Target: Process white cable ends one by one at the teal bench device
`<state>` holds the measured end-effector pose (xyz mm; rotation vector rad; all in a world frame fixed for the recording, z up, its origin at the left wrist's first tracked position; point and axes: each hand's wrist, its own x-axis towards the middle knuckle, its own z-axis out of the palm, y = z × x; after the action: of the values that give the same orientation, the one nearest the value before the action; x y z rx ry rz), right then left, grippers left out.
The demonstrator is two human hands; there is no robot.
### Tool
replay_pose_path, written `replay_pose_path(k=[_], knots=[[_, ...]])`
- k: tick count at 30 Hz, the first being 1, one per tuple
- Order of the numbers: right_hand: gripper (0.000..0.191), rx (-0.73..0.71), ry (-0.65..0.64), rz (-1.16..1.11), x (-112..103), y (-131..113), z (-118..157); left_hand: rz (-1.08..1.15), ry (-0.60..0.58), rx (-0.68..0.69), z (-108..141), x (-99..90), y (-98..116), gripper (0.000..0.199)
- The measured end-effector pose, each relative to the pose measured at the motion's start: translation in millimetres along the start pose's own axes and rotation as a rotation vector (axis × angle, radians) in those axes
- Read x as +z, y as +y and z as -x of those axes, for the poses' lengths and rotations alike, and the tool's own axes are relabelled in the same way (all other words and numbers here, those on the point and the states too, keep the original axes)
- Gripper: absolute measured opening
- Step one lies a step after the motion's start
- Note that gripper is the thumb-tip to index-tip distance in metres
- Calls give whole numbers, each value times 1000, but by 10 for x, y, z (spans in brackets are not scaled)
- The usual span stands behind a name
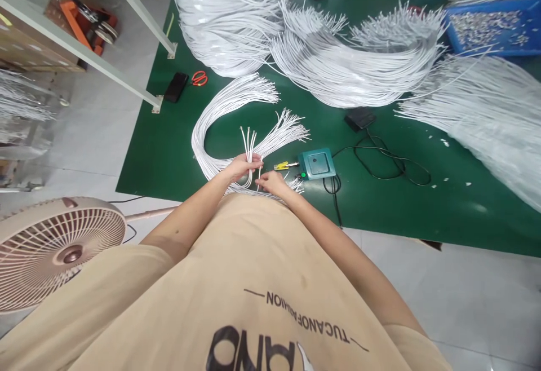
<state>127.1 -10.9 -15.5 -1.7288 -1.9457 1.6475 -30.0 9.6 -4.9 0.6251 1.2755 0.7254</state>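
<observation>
In the middle of the near table edge, my left hand (243,166) is closed around a few white cables (250,144), whose ends stick up above the fingers. Close beside it, my right hand (271,181) pinches a thin white cable with fingertips together; the exact grip is small to see. A curved bundle of white cables (203,128) lies behind and left of my hands, its two ends fanned toward the right. Just right of my hands sits a small teal box (319,163) with a green light, and a yellow clip (281,166) points out from its left side.
Large white cable bundles (350,72) cover the table's back. A blue tray (499,49) of small parts is at the back right, near another person's hands. Red-handled scissors (199,78), a black phone-like object (176,87) and a black adapter (359,118) lie around. A fan (70,254) stands left.
</observation>
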Motion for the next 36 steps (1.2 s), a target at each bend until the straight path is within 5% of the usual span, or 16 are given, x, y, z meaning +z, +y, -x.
replay_pose_path(k=[6, 15, 22, 36], knots=[[20, 27, 383, -244, -206, -58, -116, -42, 72, 88, 3, 103, -63, 45], [21, 5, 372, -716, -194, -20, -171, -144, 61, 172, 65, 210, -96, 38], [14, 50, 193, -1254, -181, -104, -82, -159, 32, 211, 81, 209, -90, 36], [19, 85, 120, -1210, -337, -100, -114, -268, -38, 255, 59, 213, -74, 27]])
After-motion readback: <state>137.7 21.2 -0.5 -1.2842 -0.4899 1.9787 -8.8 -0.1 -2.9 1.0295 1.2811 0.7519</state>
